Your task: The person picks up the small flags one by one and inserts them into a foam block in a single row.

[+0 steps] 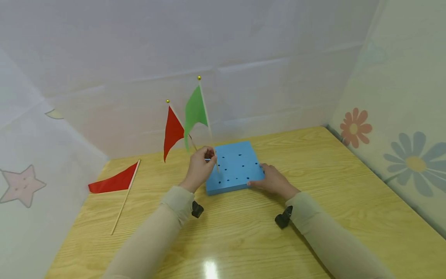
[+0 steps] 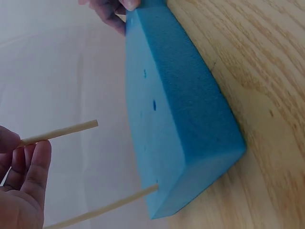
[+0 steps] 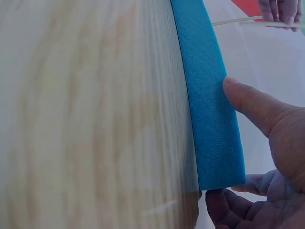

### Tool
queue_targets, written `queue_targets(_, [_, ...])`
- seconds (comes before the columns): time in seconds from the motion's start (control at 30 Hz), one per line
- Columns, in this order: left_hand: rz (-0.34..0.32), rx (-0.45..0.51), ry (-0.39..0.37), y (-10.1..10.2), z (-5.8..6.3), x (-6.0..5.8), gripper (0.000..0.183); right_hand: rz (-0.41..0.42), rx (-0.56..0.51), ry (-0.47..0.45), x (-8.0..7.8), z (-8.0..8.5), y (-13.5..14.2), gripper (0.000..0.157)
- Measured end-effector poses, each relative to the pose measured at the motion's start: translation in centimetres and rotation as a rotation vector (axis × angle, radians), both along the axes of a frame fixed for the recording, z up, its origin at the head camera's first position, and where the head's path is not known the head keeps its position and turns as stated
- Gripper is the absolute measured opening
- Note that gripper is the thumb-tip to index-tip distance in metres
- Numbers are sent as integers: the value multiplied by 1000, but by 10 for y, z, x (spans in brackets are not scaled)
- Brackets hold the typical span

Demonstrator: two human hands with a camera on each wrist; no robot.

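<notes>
Between thumb and fingers, my left hand (image 1: 199,167) pinches the wooden stick (image 2: 71,130) of a green flag (image 1: 196,108) topped with a gold bead. Its bare lower end hangs apart from the face of a blue foam board (image 1: 231,149) dotted with small holes. A red flag (image 1: 173,130) stands tilted left, its stick (image 2: 109,207) set in a hole near the board's edge. My right hand (image 1: 273,181) holds the board's near right corner, thumb (image 3: 252,102) on the upper front edge and fingers around the side.
Another red flag (image 1: 116,180) lies on the wooden table (image 1: 237,232) at the left, its stick pointing toward the front. Pale wall coverings rise behind the table and at both sides, with a printed star (image 1: 23,186) and flowers (image 1: 414,162).
</notes>
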State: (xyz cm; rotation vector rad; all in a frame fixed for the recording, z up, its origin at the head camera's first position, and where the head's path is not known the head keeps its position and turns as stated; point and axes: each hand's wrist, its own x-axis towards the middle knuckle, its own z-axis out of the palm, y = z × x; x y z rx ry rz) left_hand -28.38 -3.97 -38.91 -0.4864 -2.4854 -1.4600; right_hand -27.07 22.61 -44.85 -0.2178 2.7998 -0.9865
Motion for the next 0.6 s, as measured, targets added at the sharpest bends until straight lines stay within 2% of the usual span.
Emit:
queue_targets(0.27, [21, -29, -17, 11, -12, -10, 4, 8, -13, -10, 3, 3, -4, 100])
queue_targets(0.6, [27, -36, -6, 18, -22, -14, 2, 2, -1, 3, 5, 4, -11, 99])
